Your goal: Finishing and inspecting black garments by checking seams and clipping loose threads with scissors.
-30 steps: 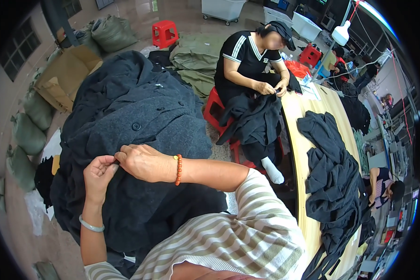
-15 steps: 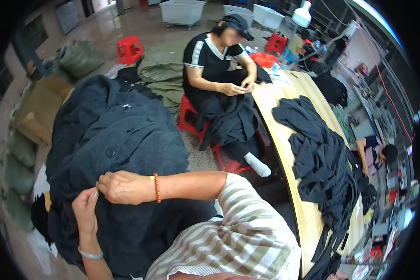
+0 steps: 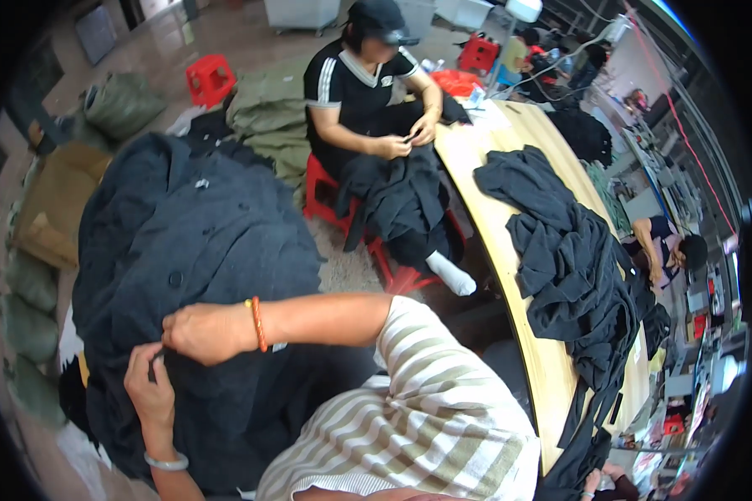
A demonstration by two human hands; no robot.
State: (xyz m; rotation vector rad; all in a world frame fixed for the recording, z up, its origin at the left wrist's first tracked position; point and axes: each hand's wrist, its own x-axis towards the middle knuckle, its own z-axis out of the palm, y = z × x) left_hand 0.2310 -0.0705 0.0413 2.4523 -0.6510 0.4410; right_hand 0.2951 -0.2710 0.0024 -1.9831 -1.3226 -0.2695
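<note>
A large dark charcoal garment, with round buttons down its front, spreads over the pile at my left and across my lap. My right hand, an orange beaded bracelet at its wrist, is closed with its fingertips on an edge of this cloth. Just below and left of it, my left hand pinches a small dark bit of the cloth between thumb and forefinger. The two hands nearly meet at the fingertips. The right fingertips are partly hidden behind the hand.
A co-worker on a red stool handles dark cloth across from me. Dark garments lie along a pale wooden table at right. A cardboard box, green sacks and another red stool stand at left and behind.
The whole view has shifted slightly, so most things sit higher and further left. My left thumb and fingers have parted a little, showing dark cloth between them. My right hand stays close beside.
</note>
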